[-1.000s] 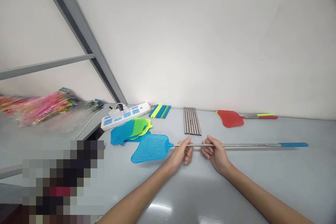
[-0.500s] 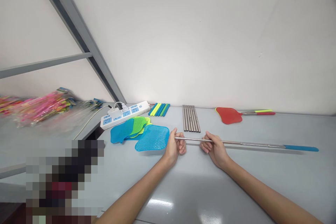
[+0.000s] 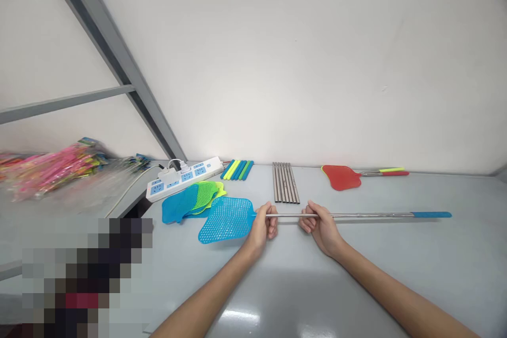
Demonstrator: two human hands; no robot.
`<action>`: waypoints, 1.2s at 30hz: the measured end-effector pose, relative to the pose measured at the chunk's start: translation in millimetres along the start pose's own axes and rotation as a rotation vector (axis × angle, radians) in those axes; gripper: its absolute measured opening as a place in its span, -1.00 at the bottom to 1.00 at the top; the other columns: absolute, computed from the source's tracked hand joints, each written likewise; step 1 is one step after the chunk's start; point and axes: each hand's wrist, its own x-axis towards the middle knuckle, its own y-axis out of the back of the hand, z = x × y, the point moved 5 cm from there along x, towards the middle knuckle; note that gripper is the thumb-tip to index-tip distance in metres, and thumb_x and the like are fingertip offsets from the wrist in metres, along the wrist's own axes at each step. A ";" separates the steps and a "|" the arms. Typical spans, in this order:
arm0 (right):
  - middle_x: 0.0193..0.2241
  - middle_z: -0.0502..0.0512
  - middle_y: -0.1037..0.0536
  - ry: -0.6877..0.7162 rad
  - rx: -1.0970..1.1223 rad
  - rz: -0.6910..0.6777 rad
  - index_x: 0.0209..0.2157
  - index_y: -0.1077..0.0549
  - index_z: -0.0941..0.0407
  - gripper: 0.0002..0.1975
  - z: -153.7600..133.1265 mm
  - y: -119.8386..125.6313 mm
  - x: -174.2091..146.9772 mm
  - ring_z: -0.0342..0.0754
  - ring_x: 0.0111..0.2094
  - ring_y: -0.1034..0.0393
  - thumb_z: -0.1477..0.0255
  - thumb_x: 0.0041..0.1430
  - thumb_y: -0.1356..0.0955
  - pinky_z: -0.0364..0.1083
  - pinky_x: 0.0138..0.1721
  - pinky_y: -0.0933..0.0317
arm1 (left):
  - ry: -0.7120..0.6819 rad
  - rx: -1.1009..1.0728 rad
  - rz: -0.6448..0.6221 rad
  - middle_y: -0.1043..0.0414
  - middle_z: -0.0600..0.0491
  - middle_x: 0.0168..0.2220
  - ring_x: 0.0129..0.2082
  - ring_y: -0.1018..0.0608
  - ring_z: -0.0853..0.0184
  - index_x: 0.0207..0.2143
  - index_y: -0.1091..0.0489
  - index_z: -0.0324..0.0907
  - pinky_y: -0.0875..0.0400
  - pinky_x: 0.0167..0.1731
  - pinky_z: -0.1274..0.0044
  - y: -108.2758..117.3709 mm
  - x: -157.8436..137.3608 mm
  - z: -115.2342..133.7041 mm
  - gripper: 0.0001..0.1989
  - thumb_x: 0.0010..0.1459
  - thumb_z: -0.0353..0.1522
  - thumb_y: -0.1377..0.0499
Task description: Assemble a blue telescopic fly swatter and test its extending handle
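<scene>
A long blue fly swatter (image 3: 226,220) with a thin metal telescopic rod stretches sideways in front of me, held in both hands. My left hand (image 3: 264,228) is closed around the rod just beside the perforated blue head. Further right, my right hand (image 3: 320,226) pinches the rod's metal part with curled fingers. The rod is drawn out, and its blue handle grip (image 3: 431,215) lies far to the right. Behind the swatter are loose blue, green and yellow swatter heads (image 3: 180,203). A row of metal tubes (image 3: 285,182) lies behind my hands.
At the back stand a white power strip (image 3: 184,178) with plugs and several coloured grips (image 3: 236,170). A red swatter (image 3: 343,177) and a yellow one lie at the back right. Bagged pink items (image 3: 59,166) are at left, near a grey metal frame (image 3: 130,71).
The blue handle grip has come closer to my right hand, so the rod looks shorter and lies more level. Both hands keep their hold. The view has shifted slightly.
</scene>
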 end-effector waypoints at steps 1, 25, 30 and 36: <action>-0.83 -0.10 -0.04 -0.001 -0.002 0.003 -0.82 -0.11 0.13 -0.57 0.1 0.3 0.0 -0.21 -0.75 -0.01 0.34 0.07 -0.20 -0.13 -0.63 0.16 | 0.001 0.002 0.001 0.05 0.21 -0.85 -0.86 -0.04 0.56 -0.78 -0.05 -0.21 0.12 -0.80 0.64 0.0 -0.3 -0.1 -0.58 0.04 -0.20 0.09; -0.83 -0.10 -0.03 0.008 0.015 0.017 -0.83 -0.11 0.13 -0.57 -0.6 0.2 0.2 -0.21 -0.76 0.00 0.37 0.07 -0.19 -0.13 -0.63 0.18 | 0.013 0.031 0.008 0.02 0.21 -0.85 -0.85 -0.06 0.56 -0.75 -0.06 -0.21 0.09 -0.78 0.65 0.5 0.8 -0.6 -0.60 0.05 -0.20 0.10; -0.82 -0.09 -0.04 0.004 0.060 0.010 -0.82 -0.11 0.12 -0.58 -2.5 -1.4 -1.6 -0.20 -0.75 0.02 0.35 0.07 -0.17 -0.13 -0.64 0.15 | 0.068 0.053 -0.091 0.01 0.20 -0.85 -0.86 -0.06 0.56 -0.76 -0.06 -0.21 0.08 -0.80 0.65 -5.5 -2.3 -4.0 -0.57 0.06 -0.16 0.11; -0.83 -0.07 -0.02 -0.055 0.071 -0.086 -0.84 -0.07 0.11 -0.56 -3.8 -6.6 -5.1 -0.18 -0.75 0.03 0.33 0.07 -0.13 -0.12 -0.64 0.15 | 0.123 0.051 -0.296 -0.01 0.20 -0.85 -0.88 -0.06 0.56 -0.74 -0.09 -0.22 0.08 -0.82 0.65 -16.0 -7.4 -7.2 -0.53 0.08 -0.12 0.16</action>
